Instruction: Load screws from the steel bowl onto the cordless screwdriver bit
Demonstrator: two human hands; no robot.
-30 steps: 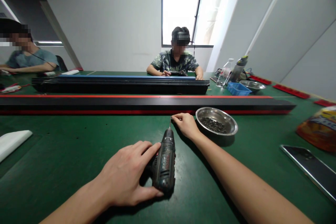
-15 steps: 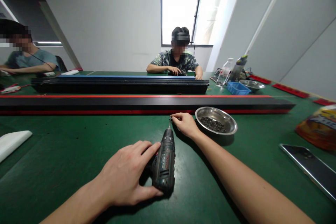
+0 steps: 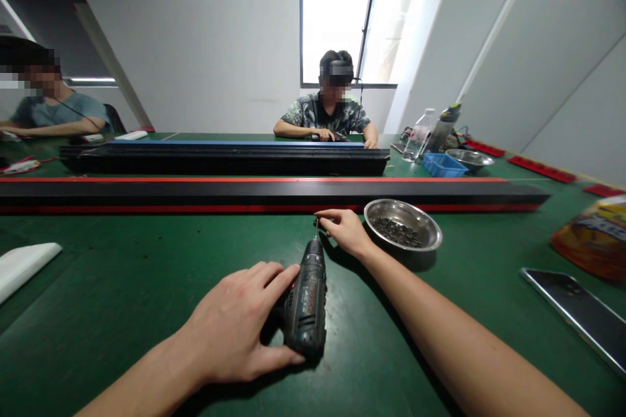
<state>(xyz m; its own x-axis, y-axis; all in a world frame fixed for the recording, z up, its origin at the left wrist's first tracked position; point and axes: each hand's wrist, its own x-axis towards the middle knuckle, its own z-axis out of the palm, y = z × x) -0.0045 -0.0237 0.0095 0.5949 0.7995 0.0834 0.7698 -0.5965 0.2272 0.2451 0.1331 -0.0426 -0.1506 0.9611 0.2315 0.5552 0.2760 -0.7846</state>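
Observation:
My left hand (image 3: 239, 322) is wrapped round a black cordless drill (image 3: 307, 300), which points away from me above the green table. Its thin bit (image 3: 316, 229) sticks out of the chuck. At the bit's tip, the thumb and forefinger of my right hand (image 3: 345, 231) come together; whatever is between them is too small to name. Just right of that hand stands a round metal bowl (image 3: 433, 234) with many small dark pieces (image 3: 397, 232), seemingly screws, in it. Behind the fingertips lies a long black bar (image 3: 235, 193) with red edges.
Across the green table (image 3: 122, 313) a co-worker (image 3: 332, 104) sits behind another long black piece (image 3: 225, 159); a second person (image 3: 59, 107) is at far left. At right lie a phone (image 3: 577, 313) and an orange bag (image 3: 594, 238). A bottle (image 3: 418, 137) and blue basket (image 3: 444, 165) stand behind.
My right forefinger has stretched slightly to the left at the bit's tip. The drill and my left hand have hardly moved.

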